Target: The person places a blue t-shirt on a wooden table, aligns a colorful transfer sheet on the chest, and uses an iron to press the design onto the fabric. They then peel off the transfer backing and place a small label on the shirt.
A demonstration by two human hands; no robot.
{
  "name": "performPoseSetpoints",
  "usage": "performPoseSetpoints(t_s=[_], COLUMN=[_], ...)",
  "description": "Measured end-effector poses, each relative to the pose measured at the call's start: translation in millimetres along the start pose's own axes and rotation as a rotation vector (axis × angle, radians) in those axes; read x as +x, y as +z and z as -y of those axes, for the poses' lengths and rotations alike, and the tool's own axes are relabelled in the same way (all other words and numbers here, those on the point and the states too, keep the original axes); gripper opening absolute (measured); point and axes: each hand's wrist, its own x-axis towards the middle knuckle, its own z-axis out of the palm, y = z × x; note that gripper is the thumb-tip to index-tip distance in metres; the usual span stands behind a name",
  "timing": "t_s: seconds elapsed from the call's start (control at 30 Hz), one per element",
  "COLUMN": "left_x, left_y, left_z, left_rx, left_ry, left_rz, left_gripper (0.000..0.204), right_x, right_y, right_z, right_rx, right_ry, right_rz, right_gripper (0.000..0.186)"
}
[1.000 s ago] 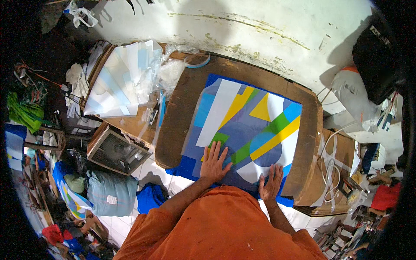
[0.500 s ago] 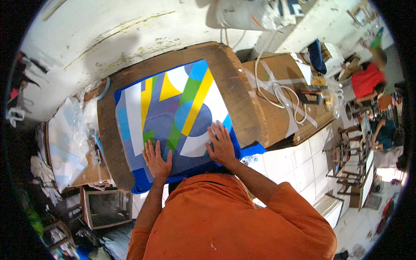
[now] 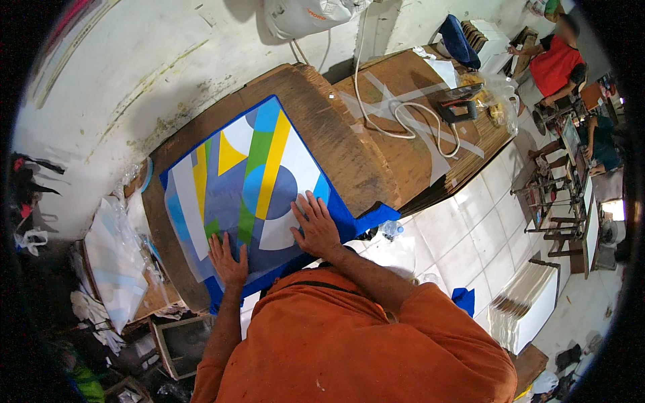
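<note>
A printed sheet (image 3: 232, 178) with stripes and circles in yellow, green, white and several blues lies over a bright blue cloth (image 3: 336, 201), whose edge shows around it. Both rest on a worn wooden board (image 3: 342, 151). My left hand (image 3: 229, 260) lies with fingers spread on the sheet's near left part. Nearer its right edge, my right hand (image 3: 317, 225) presses flat, also with its fingers apart. Neither hand grips anything. Part of the cloth hangs off the board's near right corner.
Right of the board, a white cord (image 3: 396, 111) runs to a dark handled tool, apparently an iron (image 3: 460, 107), on a taped brown board (image 3: 379, 87). A plastic bottle (image 3: 391, 230) stands on the tiled floor. Someone in a red top (image 3: 554, 64) is far right.
The whole view has swung, so the board and sheet appear further left and more tilted. Both my hands stay flat in about the same places on the sheet.
</note>
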Motion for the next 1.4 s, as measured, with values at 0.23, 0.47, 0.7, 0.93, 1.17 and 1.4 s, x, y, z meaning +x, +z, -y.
performPoseSetpoints(t_s=[0.23,0.47,0.7,0.93,1.17,1.4], left_x=[-3,-4,-5,-6,-6,-7], left_y=[12,12,9,8,6,7], left_z=[0,-3,-7,-11,-17,-18], left_rx=[0.037,0.031,0.025,0.035,0.052,0.050], left_ry=[0.012,0.005,0.001,-0.005,-0.010,-0.012], left_rz=[-0.017,-0.008,-0.008,-0.004,-0.005,-0.025], left_gripper=[0.070,0.071,0.071,0.069,0.069,0.070], right_x=[1,1,1,5,14,16], right_y=[-4,-5,-5,-14,-34,-35], right_z=[-5,-7,-9,-10,-31,-51], right_rx=[-0.042,-0.025,-0.028,-0.013,0.090,-0.066], right_ry=[0.030,0.027,0.021,0.010,-0.020,0.055], right_rz=[0.055,0.043,0.031,0.031,-0.003,-0.028], right_gripper=[0.065,0.063,0.063,0.061,0.057,0.057])
